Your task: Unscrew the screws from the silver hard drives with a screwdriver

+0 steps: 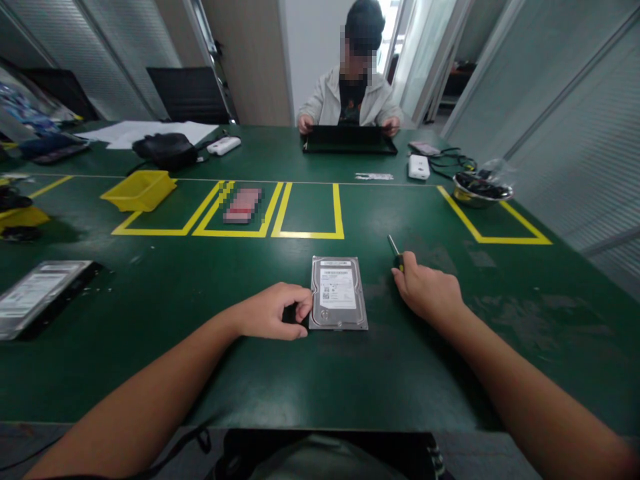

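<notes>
My left hand (273,312) lies loosely curled and holds nothing, touching the left side of the hard drive (339,293), which is near the middle of the counter's (200,380) near edge. My right hand (425,290) is closed around a screwdriver (395,249) just beside it.

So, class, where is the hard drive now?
In the head view the hard drive lies on the table between the hands: the left hand touches its left edge, the right hand holds a screwdriver beside it.

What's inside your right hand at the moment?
A screwdriver: its shaft and a bit of handle stick out past the right hand. The rest of the handle is covered by the hand.
</notes>
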Tool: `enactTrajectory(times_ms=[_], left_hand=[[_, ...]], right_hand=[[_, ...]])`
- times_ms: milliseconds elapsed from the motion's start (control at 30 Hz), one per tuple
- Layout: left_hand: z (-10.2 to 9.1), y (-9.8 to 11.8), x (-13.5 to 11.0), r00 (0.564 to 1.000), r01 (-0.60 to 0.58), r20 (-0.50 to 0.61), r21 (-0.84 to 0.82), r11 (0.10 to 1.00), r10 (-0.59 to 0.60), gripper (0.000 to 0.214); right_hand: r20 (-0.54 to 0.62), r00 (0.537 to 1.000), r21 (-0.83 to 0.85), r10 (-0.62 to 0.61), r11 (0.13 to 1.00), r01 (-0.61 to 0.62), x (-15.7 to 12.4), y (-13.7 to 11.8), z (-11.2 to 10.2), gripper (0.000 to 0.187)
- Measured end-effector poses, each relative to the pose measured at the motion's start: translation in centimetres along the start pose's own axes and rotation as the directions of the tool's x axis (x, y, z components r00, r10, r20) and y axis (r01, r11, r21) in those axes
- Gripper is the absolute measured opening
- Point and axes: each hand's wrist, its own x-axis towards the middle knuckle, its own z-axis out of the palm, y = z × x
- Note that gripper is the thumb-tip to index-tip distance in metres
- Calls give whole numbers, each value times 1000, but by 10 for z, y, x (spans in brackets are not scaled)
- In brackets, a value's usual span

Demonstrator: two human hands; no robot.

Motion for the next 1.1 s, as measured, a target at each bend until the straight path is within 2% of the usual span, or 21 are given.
enactTrajectory(times_ms=[133,333,467,633,933,1033,1100], left_hand=[[-1,0,0,1000,2,7,5,1000,-2,21],[-1,1,0,1000,-4,7,-3,1000,4,21],[-1,1,0,1000,-4,8,-11,1000,4,20],[-1,1,1,1000,-12,13,-8,1000,12,20],[-1,3,1,1000,-27,11,5,1000,27,20],[-1,2,1,1000,-25,12,8,1000,25,20],[-1,2,1,1000,-26,13,8,1000,26,20]], right_hand=[[-7,1000,22,21,1000,-21,-2,5,-3,37],[-88,996,33,21,999,-18,-3,16,-6,37],[-84,996,34,-20,999,23,-8,20,-6,37],[-85,991,64,-107,992,113,-10,19,-1,24],[-91,991,32,-99,994,103,-6,26,-1,25],[-69,993,30,-93,995,96,-13,38,-4,30],[-33,998,28,-62,998,63,-16,55,-4,30]])
